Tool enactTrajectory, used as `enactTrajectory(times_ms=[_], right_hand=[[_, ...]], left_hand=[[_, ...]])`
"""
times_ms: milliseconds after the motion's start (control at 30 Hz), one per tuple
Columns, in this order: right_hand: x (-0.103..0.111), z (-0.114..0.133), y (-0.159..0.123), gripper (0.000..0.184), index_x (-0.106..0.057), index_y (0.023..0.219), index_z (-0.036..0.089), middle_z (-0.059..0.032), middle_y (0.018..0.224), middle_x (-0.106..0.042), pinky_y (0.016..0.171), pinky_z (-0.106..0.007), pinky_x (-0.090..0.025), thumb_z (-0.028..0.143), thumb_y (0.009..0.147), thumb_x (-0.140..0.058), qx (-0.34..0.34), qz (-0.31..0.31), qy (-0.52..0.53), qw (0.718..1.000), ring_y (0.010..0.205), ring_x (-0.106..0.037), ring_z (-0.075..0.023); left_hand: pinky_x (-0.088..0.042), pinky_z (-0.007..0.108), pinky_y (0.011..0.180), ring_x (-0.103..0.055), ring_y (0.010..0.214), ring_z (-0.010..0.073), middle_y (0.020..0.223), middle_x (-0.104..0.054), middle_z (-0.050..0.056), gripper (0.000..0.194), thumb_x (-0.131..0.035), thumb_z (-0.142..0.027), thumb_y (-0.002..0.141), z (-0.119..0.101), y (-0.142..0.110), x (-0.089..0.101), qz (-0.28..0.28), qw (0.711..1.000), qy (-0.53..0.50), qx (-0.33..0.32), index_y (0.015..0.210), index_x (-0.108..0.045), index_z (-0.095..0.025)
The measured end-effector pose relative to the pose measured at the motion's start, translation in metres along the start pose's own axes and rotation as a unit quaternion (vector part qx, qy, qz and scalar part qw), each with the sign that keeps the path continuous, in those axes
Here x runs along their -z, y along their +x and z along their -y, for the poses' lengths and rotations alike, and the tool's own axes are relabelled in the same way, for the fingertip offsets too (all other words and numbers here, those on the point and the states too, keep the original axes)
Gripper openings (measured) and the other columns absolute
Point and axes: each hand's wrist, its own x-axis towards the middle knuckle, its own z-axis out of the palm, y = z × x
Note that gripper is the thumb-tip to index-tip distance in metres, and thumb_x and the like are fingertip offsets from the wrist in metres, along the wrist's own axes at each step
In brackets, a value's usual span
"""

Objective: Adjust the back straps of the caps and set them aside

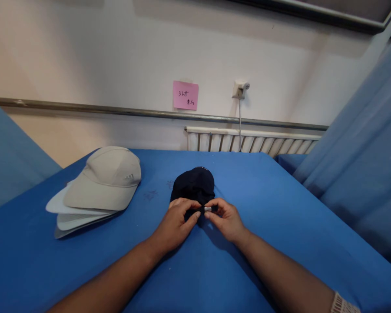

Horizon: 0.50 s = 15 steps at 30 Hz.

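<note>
A dark navy baseball cap (195,180) lies in the middle of the blue-covered table, its strap side towards me. My left hand (179,217) pinches the cap's dark back strap between thumb and fingers. Close beside it, my right hand (226,217) grips the strap at its small silvery buckle (208,209), thumb below and fingers above. The two hands' fingertips are almost touching. Part of the strap and the cap's near edge are hidden behind my fingers.
At the left sits a stack of caps, a beige cap (107,174) on top with pale brims beneath. The blue table cover (267,261) reaches the wall. Behind it are a radiator (221,141), a metal rail (133,111), a plugged socket (239,90) and a pink note (185,95). Blue curtains (361,113) hang on both sides.
</note>
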Motion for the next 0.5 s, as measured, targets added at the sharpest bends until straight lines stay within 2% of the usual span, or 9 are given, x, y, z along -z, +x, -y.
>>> enactTrajectory(times_ms=[67, 200, 500], right_hand=[[0.0005, 0.0004, 0.0004, 0.016, -0.065, 0.088, 0.021, 0.0017, 0.074, -0.065, 0.060, -0.025, -0.046, 0.026, 0.073, -0.070, -0.011, -0.011, 0.013, 1.000, 0.064, -0.058, -0.0119], [0.0007, 0.0005, 0.0000, 0.016, -0.065, 0.087, 0.021, 0.0023, 0.071, -0.063, 0.057, -0.024, -0.044, 0.025, 0.073, -0.070, -0.030, -0.007, 0.018, 0.999, 0.061, -0.056, -0.0113], [-0.0011, 0.0058, -0.0020, 0.014, -0.065, 0.087, 0.021, 0.0005, 0.081, -0.067, 0.068, -0.027, -0.048, 0.026, 0.074, -0.068, -0.005, 0.014, -0.034, 0.999, 0.072, -0.061, -0.0137]], left_hand=[[-0.040, 0.041, 0.091, -0.058, 0.097, 0.0214, 0.098, -0.067, 0.002, 0.020, -0.057, -0.031, 0.087, 0.0019, -0.0001, 0.0022, -0.014, 1.000, 0.021, -0.014, 0.105, -0.065, -0.024], [-0.041, 0.039, 0.089, -0.059, 0.092, 0.0207, 0.090, -0.068, 0.001, 0.015, -0.057, -0.031, 0.087, 0.0032, 0.0019, 0.0035, -0.012, 1.000, 0.022, -0.019, 0.094, -0.068, -0.024], [-0.041, 0.037, 0.088, -0.058, 0.087, 0.0185, 0.083, -0.067, -0.001, 0.013, -0.056, -0.031, 0.089, -0.0015, 0.0034, -0.0021, 0.007, 1.000, -0.008, -0.005, 0.086, -0.067, -0.024]])
